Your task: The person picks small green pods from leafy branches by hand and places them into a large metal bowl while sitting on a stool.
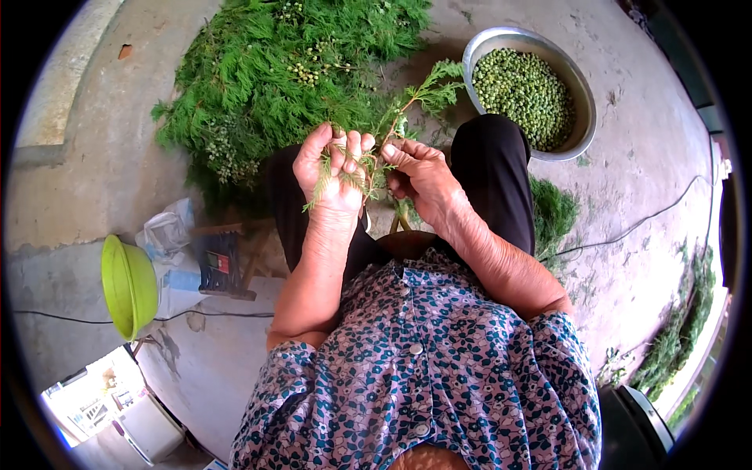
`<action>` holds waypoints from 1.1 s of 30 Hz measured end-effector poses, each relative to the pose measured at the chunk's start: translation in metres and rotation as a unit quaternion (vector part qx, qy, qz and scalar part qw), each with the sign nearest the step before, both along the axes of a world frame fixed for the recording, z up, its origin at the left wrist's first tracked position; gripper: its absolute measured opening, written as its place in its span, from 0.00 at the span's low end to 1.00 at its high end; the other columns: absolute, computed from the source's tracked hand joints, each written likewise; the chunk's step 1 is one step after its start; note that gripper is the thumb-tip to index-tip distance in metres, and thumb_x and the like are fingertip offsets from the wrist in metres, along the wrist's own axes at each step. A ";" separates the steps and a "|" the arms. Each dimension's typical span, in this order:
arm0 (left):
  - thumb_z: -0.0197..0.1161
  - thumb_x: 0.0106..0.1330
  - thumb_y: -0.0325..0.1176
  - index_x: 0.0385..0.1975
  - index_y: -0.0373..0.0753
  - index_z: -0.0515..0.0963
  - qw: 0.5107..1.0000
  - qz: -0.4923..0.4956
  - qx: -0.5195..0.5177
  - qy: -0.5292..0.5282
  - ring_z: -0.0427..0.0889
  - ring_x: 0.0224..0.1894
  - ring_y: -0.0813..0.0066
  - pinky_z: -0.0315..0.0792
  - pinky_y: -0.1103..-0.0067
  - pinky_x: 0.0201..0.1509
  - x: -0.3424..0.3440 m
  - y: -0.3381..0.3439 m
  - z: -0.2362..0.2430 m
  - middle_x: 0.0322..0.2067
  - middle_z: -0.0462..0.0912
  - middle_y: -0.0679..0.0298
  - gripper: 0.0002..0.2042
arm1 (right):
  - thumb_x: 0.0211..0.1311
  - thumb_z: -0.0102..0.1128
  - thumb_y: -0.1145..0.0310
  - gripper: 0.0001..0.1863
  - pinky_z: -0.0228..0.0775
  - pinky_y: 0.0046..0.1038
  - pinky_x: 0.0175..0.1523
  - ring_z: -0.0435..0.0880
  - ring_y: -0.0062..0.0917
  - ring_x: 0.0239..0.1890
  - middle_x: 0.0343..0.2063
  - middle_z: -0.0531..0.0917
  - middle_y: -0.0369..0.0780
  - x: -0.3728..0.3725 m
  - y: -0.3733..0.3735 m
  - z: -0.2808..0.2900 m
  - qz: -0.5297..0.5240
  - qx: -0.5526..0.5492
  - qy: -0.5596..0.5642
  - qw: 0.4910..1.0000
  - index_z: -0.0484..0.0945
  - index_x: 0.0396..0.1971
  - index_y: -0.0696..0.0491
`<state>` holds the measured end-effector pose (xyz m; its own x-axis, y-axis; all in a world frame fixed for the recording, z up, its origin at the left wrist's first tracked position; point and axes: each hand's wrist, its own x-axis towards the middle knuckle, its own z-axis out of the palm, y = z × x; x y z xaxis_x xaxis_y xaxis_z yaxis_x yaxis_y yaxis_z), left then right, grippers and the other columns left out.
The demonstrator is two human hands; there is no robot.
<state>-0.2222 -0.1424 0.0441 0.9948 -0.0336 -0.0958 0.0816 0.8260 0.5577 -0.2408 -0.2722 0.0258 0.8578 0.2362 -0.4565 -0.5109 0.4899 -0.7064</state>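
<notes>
Between my knees I hold up a green conifer sprig (427, 92) with scale-like leaves and a thin brown stem. My left hand (335, 168) is palm up, its fingers curled round the lower part of the sprig, with leaf tips hanging over the palm. My right hand (423, 174) pinches at the stem with thumb and forefinger; whether a small cone sits between them I cannot make out. Ahead lies a big heap of cut conifer branches (258, 102), dotted with clusters of pale green cones. To its right a metal basin (581, 117) holds many small green cones.
A lime-green plastic basin (129, 286) stands tilted at the left, beside a whitish plastic bag (167, 235) and a small dark folding stool (223, 262). Black cable (634, 227) crosses the concrete floor. More cut greenery (552, 215) lies by my right knee and along the far right (677, 337).
</notes>
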 end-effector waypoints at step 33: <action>0.60 0.52 0.24 0.27 0.34 0.76 0.967 0.167 0.189 -0.043 0.75 0.26 0.80 0.68 0.83 0.32 0.076 0.005 0.036 0.24 0.78 0.66 0.03 | 0.46 0.55 0.76 0.13 0.64 0.34 0.42 0.76 0.36 0.36 0.32 0.77 0.46 0.072 0.026 0.079 -0.005 -0.616 -0.554 0.559 0.73 0.37 0.57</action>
